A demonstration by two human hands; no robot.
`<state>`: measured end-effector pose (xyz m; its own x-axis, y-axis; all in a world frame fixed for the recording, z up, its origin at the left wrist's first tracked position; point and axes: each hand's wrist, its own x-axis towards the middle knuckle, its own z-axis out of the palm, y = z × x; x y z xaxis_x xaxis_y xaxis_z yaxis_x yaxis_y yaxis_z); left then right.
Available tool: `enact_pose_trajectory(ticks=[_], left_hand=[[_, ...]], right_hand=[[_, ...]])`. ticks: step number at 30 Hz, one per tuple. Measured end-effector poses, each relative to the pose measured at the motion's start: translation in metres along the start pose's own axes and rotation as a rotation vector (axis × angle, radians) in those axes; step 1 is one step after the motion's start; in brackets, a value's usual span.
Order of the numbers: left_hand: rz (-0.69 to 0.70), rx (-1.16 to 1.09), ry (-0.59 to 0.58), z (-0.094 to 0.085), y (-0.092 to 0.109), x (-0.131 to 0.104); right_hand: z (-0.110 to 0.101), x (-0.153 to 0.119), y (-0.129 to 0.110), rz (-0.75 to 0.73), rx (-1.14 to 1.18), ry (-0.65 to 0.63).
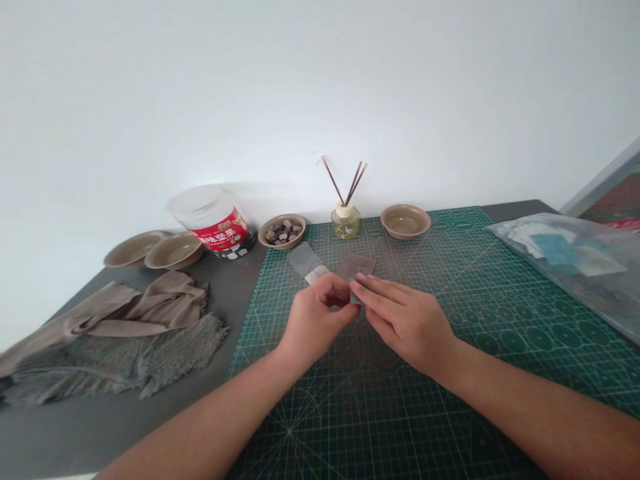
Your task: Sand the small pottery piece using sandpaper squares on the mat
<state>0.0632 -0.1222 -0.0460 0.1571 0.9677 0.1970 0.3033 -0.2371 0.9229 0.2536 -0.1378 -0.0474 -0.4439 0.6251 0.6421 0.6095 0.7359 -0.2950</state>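
My left hand and my right hand meet near the middle of the green cutting mat. Between their fingertips is a small grey piece, mostly covered by the fingers. The left thumb and index finger pinch its edge, while the right fingers press together on its other side. Just behind the hands lies a flat brownish-grey piece. To its left, a grey strip with a whitish end lies on the mat.
Behind stand a bowl of small pieces, a reed diffuser and a shallow bowl. Left are a plastic tub, two bowls and crumpled cloths. A clear bag lies right.
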Motion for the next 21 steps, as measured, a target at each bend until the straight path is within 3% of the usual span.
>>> enact_pose_trajectory(ticks=[6,16,21], left_hand=[[-0.037,-0.023,0.027,0.0019,-0.0006,-0.0008],[0.036,-0.021,0.071,0.0027,0.0019,-0.0026],[0.018,-0.095,0.076,0.0037,0.0028,-0.004]], right_hand=[[0.0042,-0.0017,0.0033,-0.066,-0.155,-0.024],[0.0034,-0.0039,0.0023,-0.136,-0.246,-0.011],[0.0033,-0.0039,0.0027,-0.105,-0.25,0.0]])
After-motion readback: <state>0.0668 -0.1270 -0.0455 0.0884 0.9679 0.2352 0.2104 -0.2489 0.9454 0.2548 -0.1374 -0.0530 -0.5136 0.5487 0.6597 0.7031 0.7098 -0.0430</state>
